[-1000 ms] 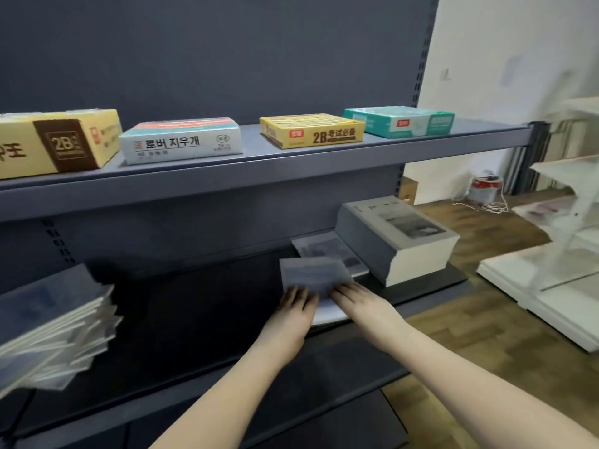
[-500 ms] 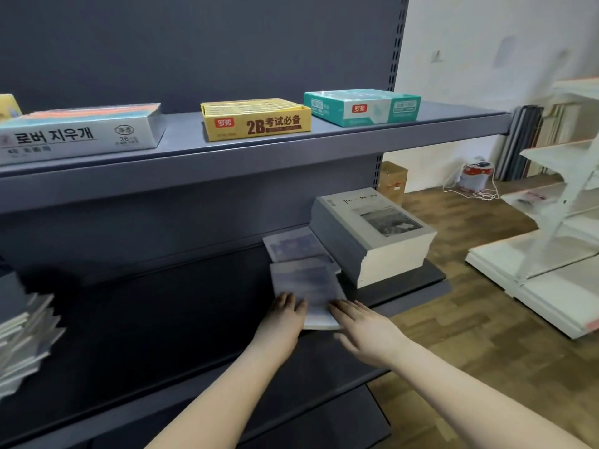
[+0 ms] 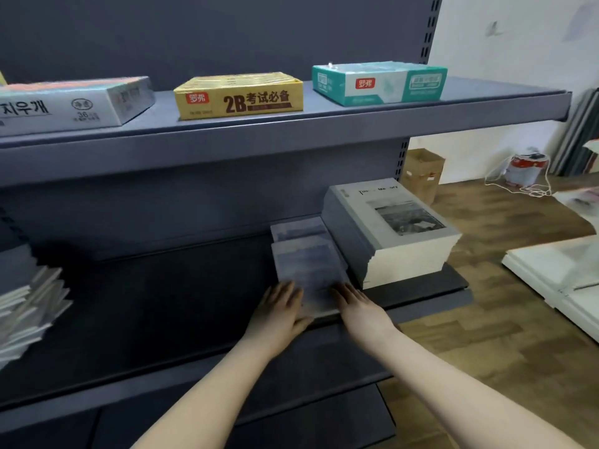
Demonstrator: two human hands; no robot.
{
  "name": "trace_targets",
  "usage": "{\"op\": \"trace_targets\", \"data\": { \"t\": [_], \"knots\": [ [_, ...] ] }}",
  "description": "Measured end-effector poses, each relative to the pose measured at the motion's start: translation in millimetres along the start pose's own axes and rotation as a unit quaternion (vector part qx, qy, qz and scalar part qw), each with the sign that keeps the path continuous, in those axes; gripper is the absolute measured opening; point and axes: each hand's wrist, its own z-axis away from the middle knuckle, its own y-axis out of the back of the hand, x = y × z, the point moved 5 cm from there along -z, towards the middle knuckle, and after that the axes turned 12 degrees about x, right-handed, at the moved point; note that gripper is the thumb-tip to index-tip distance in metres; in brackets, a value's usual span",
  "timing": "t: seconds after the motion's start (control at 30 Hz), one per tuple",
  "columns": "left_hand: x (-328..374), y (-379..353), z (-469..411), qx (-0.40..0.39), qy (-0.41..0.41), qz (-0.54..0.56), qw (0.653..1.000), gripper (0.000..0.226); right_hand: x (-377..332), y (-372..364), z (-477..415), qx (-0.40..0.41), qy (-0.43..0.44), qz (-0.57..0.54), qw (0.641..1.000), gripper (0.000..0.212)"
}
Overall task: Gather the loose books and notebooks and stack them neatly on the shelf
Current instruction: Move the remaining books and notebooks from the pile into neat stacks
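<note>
So both hands are down at the near edge of the lower shelf (image 3: pixel 162 306). The left hand (image 3: pixel 280 306) and right hand (image 3: pixel 356 304) are both open, with the fingers laid out flat on the near corners of a thin bluish notebook (image 3: pixel 308 267), one hand per corner. Nothing's curled around it as far as I can see, though I can't tell if the left thumb is tucked under the edge. One palm per side like that looks like squaring-up to me: you can slide it and keep it from twisting without lifting it. The notebook hangs a bit over the shelf lip, so I'd guess it wants pushing farther in. Off at the left edge there's a messy fanned-out pile of books (image 3: pixel 29 303), which is probably what's left to gather. Just past the notebook, a second notebook (image 3: pixel 296 226) pokes out from under its far end, so those two overlap without lining up. Right beside them on the right is a tall tidy stack of books (image 3: pixel 398 234), which looks like the guide to butt things against. Higher and farther, the upper shelf (image 3: pixel 291 128) carries a white box (image 3: pixel 74 100), a yellow box (image 3: pixel 238 95) and a teal box (image 3: pixel 379 82), well out of the way.
</note>
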Motion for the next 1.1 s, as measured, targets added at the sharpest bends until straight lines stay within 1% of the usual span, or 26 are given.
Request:
{"op": "trace_targets", "data": {
  "t": [0.03,0.1,0.13,0.17,0.23,0.3,0.33,0.4,0.43,0.47,0.5,0.53,0.57,0.6,0.7,0.83,0.9,0.97,1.03,1.1],
  "knots": [
    [0.2,1.5,-0.6,0.002,0.010,-0.003,1.000,0.061,-0.7,1.6,-4.7,0.016,0.008,0.006,1.000,0.045],
    [0.5,5.8,-3.3,0.015,0.038,0.017,0.999,0.049,-3.9,9.2,-14.6,0.038,0.023,0.025,0.999,0.033],
    [0.6,8.3,-4.0,0.024,0.047,0.028,0.998,0.044,-5.8,11.3,-19.1,0.033,0.022,0.025,0.999,0.030],
    [0.7,10.4,-4.1,0.030,0.054,0.036,0.997,0.044,-5.9,9.7,-23.2,0.024,0.017,0.027,0.999,0.033],
    [0.1,12.8,-1.9,0.033,0.069,0.054,0.996,0.054,-4.1,4.7,-29.9,0.010,-0.017,0.013,1.000,0.044],
    [-3.6,14.8,-0.3,0.035,0.087,0.069,0.993,0.061,-1.2,-3.5,-34.1,-0.002,-0.036,0.004,0.999,0.047],
    [-6.2,14.9,-0.8,0.032,0.091,0.076,0.992,0.061,-1.1,-4.4,-37.3,-0.010,-0.032,0.008,0.999,0.045],
    [-11.8,12.0,-5.2,0.023,0.089,0.084,0.992,0.059,0.0,-4.2,-43.8,0.003,-0.024,0.008,1.000,0.024],
    [-14.2,9.8,-8.7,0.022,0.088,0.088,0.992,0.059,0.7,-3.4,-46.7,-0.013,-0.035,-0.015,0.999,0.031],
    [-15.6,7.5,-12.7,0.028,0.088,0.088,0.992,0.061,0.0,-3.4,-50.1,-0.026,-0.039,-0.034,0.998,0.049],
    [-15.5,5.4,-16.8,0.036,0.090,0.088,0.991,0.063,1.2,-5.0,-52.9,-0.019,-0.032,-0.031,0.999,0.060],
    [-14.4,3.5,-20.1,0.040,0.096,0.090,0.991,0.066,1.3,-5.4,-54.0,-0.033,-0.027,-0.011,0.999,0.059],
    [-12.8,1.8,-22.7,0.040,0.103,0.092,0.990,0.068,1.8,-3.8,-56.5,-0.045,-0.034,-0.001,0.998,0.053],
    [-11.4,-0.3,-24.6,0.037,0.109,0.094,0.989,0.070,3.3,-5.4,-60.7,-0.054,-0.035,0.001,0.998,0.048],
    [-11.7,-4.9,-30.4,0.034,0.111,0.102,0.988,0.073,11.3,-11.1,-73.1,-0.075,-0.061,-0.012,0.995,0.044],
    [-15.4,-1.7,-44.7,0.051,0.104,0.111,0.987,0.067,18.3,-16.8,-88.1,-0.087,-0.050,-0.028,0.995,0.037],
    [-15.0,2.2,-51.8,0.054,0.102,0.115,0.987,0.063,15.4,-16.0,-91.8,-0.091,-0.058,-0.028,0.994,0.037],
    [-14.0,5.8,-56.5,0.056,0.095,0.108,0.988,0.062,10.1,-11.6,-92.5,-0.092,-0.056,0.013,0.994,0.039],
    [-13.3,8.1,-60.1,0.060,0.091,0.102,0.989,0.062,8.4,-10.8,-91.0,-0.095,-0.056,0.022,0.994,0.040],
    [-12.2,8.5,-62.5,0.059,0.089,0.098,0.989,0.060,10.2,-12.8,-92.7,-0.095,-0.041,0.035,0.994,0.038]
  ]
}}
